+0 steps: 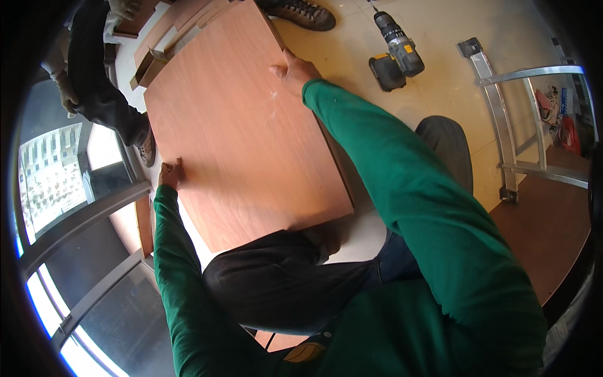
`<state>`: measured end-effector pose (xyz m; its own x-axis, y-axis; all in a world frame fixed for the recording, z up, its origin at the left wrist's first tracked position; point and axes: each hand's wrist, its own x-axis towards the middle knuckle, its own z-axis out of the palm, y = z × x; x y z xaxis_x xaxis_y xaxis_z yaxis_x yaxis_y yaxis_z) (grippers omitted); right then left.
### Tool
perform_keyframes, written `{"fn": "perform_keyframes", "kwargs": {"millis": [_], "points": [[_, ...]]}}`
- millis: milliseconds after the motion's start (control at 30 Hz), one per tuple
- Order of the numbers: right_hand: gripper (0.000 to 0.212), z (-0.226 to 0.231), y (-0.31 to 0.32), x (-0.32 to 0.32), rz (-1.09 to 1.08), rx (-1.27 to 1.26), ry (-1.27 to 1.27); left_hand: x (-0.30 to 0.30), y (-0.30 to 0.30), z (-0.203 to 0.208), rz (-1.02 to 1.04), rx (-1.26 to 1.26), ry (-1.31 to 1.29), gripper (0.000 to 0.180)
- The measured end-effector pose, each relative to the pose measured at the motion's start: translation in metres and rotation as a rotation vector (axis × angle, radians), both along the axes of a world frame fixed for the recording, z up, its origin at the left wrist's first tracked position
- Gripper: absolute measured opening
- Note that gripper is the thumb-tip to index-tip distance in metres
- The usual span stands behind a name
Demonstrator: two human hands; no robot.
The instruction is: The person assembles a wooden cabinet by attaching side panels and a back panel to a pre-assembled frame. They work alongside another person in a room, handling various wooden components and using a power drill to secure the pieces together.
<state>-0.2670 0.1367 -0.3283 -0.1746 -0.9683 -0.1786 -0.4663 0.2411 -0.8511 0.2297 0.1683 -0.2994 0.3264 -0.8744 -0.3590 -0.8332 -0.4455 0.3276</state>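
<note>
A large reddish-brown wooden panel (242, 138) lies in front of me, its near edge by my bent leg. My left hand (171, 174) grips the panel's left edge, thumb on the top face and the other fingers hidden beyond the edge. At the far right edge, my right hand (295, 73) holds on the same way, thumb resting on top. Pale scuff marks show on the surface near the right hand. What supports the panel underneath is hidden.
A cordless drill (397, 53) lies on the tiled floor to the right. Further right is a metal ladder (496, 113) beside a brown board (543, 220). Another person's leg (100, 81) and gloved hand (66, 94) are at upper left, near the window (53, 169). A shoe (304, 14) stands beyond the panel.
</note>
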Motion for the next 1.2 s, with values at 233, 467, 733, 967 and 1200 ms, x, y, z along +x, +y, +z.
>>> {"fn": "perform_keyframes", "kwargs": {"millis": [233,467,733,967,1200], "points": [[0.074,-0.011,-0.001,0.008,-0.019,0.122,-0.041,-0.004,0.226,-0.012,0.250,-0.070,-0.082,0.082],[0.069,-0.004,0.051,-0.006,0.143,0.303,-0.155,-0.042,0.286,-0.004,0.863,-0.265,0.302,0.045],[0.066,-0.015,0.193,-0.022,0.295,0.474,-0.308,-0.032,0.310,-0.013,1.019,-0.427,0.523,0.044],[0.048,0.037,0.217,-0.047,0.588,0.660,-0.180,-0.054,0.305,-0.003,1.084,-0.397,0.596,0.039],[0.040,0.004,0.218,-0.047,0.643,0.345,-0.012,-0.054,0.302,0.008,1.035,-0.317,0.591,0.036]]}}
